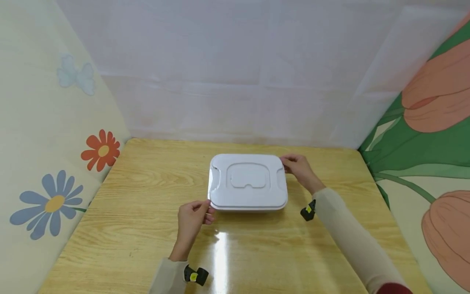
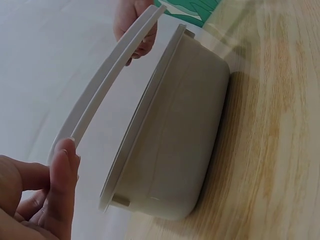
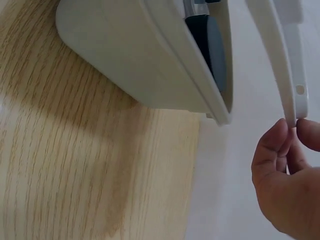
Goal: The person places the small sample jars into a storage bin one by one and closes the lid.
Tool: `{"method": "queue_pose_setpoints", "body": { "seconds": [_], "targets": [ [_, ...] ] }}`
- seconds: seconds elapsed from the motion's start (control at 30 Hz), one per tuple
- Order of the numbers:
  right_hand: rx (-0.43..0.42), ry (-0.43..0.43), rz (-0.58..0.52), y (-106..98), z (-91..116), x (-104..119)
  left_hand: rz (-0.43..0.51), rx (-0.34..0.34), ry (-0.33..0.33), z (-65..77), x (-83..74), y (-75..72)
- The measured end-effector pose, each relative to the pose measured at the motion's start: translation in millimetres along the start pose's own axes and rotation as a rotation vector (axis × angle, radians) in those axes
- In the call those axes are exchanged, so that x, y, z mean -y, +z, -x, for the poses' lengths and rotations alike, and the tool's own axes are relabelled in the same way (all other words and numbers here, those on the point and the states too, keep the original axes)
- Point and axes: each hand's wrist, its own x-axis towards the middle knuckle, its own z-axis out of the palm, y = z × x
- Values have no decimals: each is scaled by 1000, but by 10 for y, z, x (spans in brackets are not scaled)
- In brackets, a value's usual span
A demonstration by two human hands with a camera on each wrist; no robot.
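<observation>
A white rectangular lid (image 1: pixel 248 196) with rounded corners is held level above a white plastic box (image 2: pixel 175 135). In the left wrist view a gap shows between the lid and the box's rim. My left hand (image 1: pixel 192 220) pinches the lid's near left corner between thumb and fingers. At the far right corner, my right hand (image 1: pixel 299 169) pinches the lid's edge in the same way. Inside the box, the right wrist view shows a dark, grey-sided handle (image 3: pixel 207 50) near the rim; the rest of the contents is hidden.
The box stands on a light wood-grain table (image 1: pixel 147 179). A white sheet (image 1: pixel 235 81) hangs behind the table, with flower-printed panels at the left (image 1: pixel 55 130) and right (image 1: pixel 433 171). Both wrists wear black straps with small devices.
</observation>
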Motion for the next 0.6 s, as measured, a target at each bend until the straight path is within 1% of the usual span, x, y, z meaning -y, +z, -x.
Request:
{"method": "queue_pose_setpoints", "body": {
  "seconds": [0.13, 0.37, 0.6],
  "targets": [
    [12, -4, 48, 22, -41, -46, -44, 0, -14, -16, 21, 2],
    [19, -5, 122, 69, -95, -92, -80, -7, -33, -66, 62, 6],
    [13, 38, 171, 117, -163, -148, -136, -10, -45, -103, 111, 10]
  ]
}}
